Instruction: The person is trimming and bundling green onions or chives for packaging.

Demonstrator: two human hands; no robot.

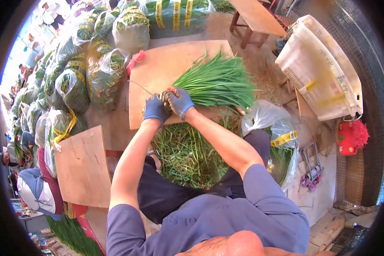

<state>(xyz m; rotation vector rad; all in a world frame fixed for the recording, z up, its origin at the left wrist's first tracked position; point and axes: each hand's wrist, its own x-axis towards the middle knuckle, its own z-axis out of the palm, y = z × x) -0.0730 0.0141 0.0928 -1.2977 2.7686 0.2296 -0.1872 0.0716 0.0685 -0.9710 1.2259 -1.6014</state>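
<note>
A bunch of long green garlic chives (219, 83) lies on the wooden board (158, 64), its leaf tips fanned out to the right. Both my hands wear blue-grey gloves with dirty fingertips. My right hand (179, 102) is closed around the gathered stem end of the bunch. Beside it, nearly touching, my left hand (157, 108) curls its fingers on the brownish root end. A thin strand (141, 87) sticks out up and left from between the hands. What exactly the left fingertips pinch is partly hidden.
Loose trimmings (192, 153) pile up below the board, between my legs. Filled plastic bags (100, 81) crowd the left and back. A red tie bundle (135, 62) sits at the board's left edge. White crates (320, 68) stand at right; a person (36, 190) sits at left.
</note>
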